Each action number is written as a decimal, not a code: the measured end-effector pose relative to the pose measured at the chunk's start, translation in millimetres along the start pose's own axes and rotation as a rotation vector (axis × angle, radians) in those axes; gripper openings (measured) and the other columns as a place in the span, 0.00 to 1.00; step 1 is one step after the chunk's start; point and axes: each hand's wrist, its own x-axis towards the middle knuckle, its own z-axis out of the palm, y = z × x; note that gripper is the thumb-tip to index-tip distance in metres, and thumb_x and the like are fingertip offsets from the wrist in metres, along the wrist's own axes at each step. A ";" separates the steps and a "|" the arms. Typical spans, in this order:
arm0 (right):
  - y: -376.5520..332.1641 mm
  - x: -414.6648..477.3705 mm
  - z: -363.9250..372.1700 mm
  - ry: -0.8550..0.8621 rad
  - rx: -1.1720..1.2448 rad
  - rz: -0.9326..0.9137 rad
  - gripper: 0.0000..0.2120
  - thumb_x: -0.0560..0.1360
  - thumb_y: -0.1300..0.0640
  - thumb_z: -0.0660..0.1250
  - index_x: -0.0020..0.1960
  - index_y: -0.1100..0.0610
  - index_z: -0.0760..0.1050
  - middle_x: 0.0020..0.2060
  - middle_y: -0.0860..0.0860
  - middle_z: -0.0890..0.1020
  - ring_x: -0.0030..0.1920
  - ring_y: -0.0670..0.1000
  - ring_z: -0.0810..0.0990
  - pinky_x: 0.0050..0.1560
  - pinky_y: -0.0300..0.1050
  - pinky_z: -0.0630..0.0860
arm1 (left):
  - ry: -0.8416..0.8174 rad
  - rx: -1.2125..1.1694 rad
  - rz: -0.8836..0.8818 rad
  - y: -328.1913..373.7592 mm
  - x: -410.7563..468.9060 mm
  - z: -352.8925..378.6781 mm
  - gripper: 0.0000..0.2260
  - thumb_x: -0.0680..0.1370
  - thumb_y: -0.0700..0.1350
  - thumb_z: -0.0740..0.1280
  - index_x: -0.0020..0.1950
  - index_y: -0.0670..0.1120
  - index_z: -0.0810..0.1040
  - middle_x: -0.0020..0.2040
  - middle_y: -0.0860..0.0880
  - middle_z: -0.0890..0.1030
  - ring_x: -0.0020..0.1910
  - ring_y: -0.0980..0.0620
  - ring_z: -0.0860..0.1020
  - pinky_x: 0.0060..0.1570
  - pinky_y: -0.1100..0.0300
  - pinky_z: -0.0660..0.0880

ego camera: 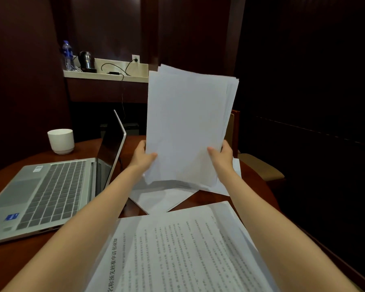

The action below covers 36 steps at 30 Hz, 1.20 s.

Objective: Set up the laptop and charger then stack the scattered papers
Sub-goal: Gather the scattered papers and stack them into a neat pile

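Holding an upright sheaf of white papers [188, 123] clear above the counter [86, 150], gripped at both lower side edges. Left hand [142, 157] curled round the left edge, thumb on the near face; right hand [221, 157] curled round the right edge likewise. Top edges fanned and uneven toward the far right corner; not yet squared.

Hazards from here, as judged:
- Slipping of inner sheets out of the bottom on any slackening of either grip, owing to the loose, unaligned bundle.
- Buckling or creasing on tapping down too hard, given thin paper held only low on its sides.
- Landing on the blank sheets [156, 197] lying directly beneath and skidding them toward the open laptop [51, 192] at left.
- Sweeping the near printed pages [177, 249] off the counter edge with either forearm, each close alongside.

Position: sheaf between the two hands and touching both, above the blank sheets, right of the laptop screen, beyond the printed pages. Charger [114, 72] on the far shelf, cabled to the wall socket [135, 59], well apart from both hands; connection to the laptop hidden behind the screen.
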 end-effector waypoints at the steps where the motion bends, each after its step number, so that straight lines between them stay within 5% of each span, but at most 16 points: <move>1: -1.5 -0.3 -1.7 -0.008 -0.009 -0.035 0.16 0.78 0.62 0.61 0.66 0.60 0.67 0.61 0.55 0.75 0.61 0.53 0.74 0.56 0.44 0.72 | 0.003 -0.037 0.012 2.7 0.2 0.5 0.19 0.78 0.33 0.63 0.68 0.38 0.66 0.64 0.41 0.74 0.62 0.44 0.73 0.53 0.56 0.70; 6: 5.3 -4.2 -10.1 0.026 0.051 -0.062 0.18 0.76 0.57 0.66 0.63 0.59 0.68 0.55 0.51 0.75 0.54 0.49 0.75 0.52 0.43 0.74 | 0.034 -0.138 0.070 6.1 -1.9 1.9 0.20 0.77 0.38 0.66 0.68 0.41 0.66 0.62 0.45 0.75 0.58 0.50 0.74 0.52 0.58 0.71; 11: 3.3 -2.9 -2.9 0.041 0.125 -0.057 0.03 0.80 0.59 0.58 0.52 0.57 0.69 0.47 0.51 0.76 0.49 0.51 0.76 0.44 0.38 0.73 | 0.082 -0.181 0.125 18.1 -7.6 12.3 0.17 0.78 0.36 0.63 0.66 0.40 0.67 0.61 0.45 0.75 0.57 0.50 0.74 0.53 0.57 0.71; 15: -3.0 2.1 -4.5 0.104 0.161 -0.081 0.03 0.81 0.59 0.56 0.50 0.57 0.68 0.39 0.47 0.73 0.44 0.49 0.73 0.41 0.38 0.71 | 0.118 -0.237 0.153 31.5 -5.8 12.4 0.15 0.79 0.37 0.62 0.65 0.41 0.67 0.58 0.47 0.75 0.54 0.51 0.74 0.52 0.59 0.72; 21: 7.0 -1.8 -8.3 0.006 0.105 0.005 0.16 0.81 0.58 0.56 0.69 0.58 0.64 0.64 0.53 0.72 0.64 0.53 0.70 0.60 0.46 0.68 | 0.067 -0.191 0.106 25.9 -9.9 11.7 0.18 0.77 0.42 0.66 0.66 0.42 0.69 0.60 0.47 0.76 0.58 0.50 0.75 0.55 0.57 0.71; 24: 9.5 -0.3 -10.9 0.010 0.114 0.046 0.15 0.80 0.61 0.59 0.66 0.59 0.66 0.60 0.57 0.75 0.62 0.56 0.73 0.54 0.44 0.69 | 0.186 -0.232 0.037 29.4 -10.8 15.2 0.16 0.78 0.41 0.64 0.65 0.41 0.72 0.62 0.44 0.77 0.61 0.45 0.75 0.57 0.55 0.72; 31: 24.0 -0.1 -25.7 0.056 0.075 0.167 0.23 0.74 0.58 0.69 0.67 0.57 0.66 0.61 0.57 0.75 0.61 0.56 0.75 0.58 0.47 0.72 | 0.255 -0.568 -0.038 29.9 -4.1 11.9 0.19 0.80 0.39 0.62 0.70 0.41 0.67 0.65 0.44 0.74 0.63 0.44 0.73 0.63 0.51 0.71; 36: 17.7 -5.0 -22.6 -0.017 0.428 0.373 0.27 0.74 0.60 0.69 0.70 0.59 0.64 0.63 0.58 0.75 0.60 0.59 0.76 0.58 0.52 0.74 | 0.287 -0.706 -0.129 24.4 -6.5 24.2 0.17 0.78 0.39 0.65 0.67 0.40 0.70 0.64 0.41 0.75 0.60 0.43 0.76 0.62 0.49 0.72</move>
